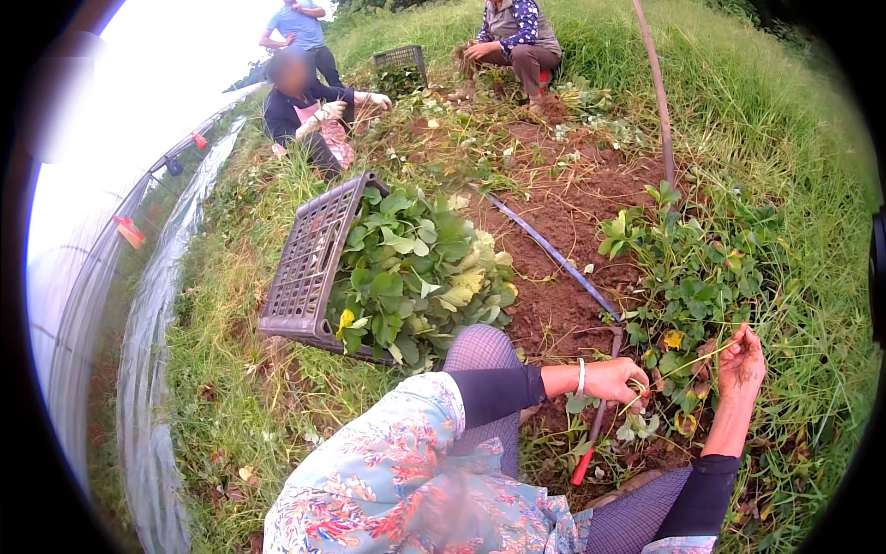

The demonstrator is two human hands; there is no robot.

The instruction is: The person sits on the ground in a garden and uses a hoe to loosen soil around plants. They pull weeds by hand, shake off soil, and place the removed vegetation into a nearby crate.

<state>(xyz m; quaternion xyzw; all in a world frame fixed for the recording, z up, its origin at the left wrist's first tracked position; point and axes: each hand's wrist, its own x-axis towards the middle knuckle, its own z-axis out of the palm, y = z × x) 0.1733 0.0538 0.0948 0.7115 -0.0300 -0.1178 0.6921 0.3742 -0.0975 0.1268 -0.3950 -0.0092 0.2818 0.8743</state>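
Observation:
My left hand (631, 386), with a white bracelet at the wrist, grips a small strawberry plant (638, 424) whose pale leaves hang beneath the fingers. Between my two hands stretches a thin, yellow-green runner stem (694, 361). Its far end is pinched in the raised fingers of my right hand (740, 363), which has soil on it. Growing strawberry plants (699, 294) stand just beyond both hands, some leaves yellow or brown. Under my left hand lies a long tool (597, 424) with a dark shaft and red handle end; its working end cannot be made out.
Left of my knee, a tilted dark plastic crate (304, 266) holds many leafy plants (408, 270). A blue strip (554, 253) crosses the soil (547, 311). A pole (657, 90) rises beyond. Two people (308, 124) (516, 41) crouch ahead; another person (297, 28) stands behind.

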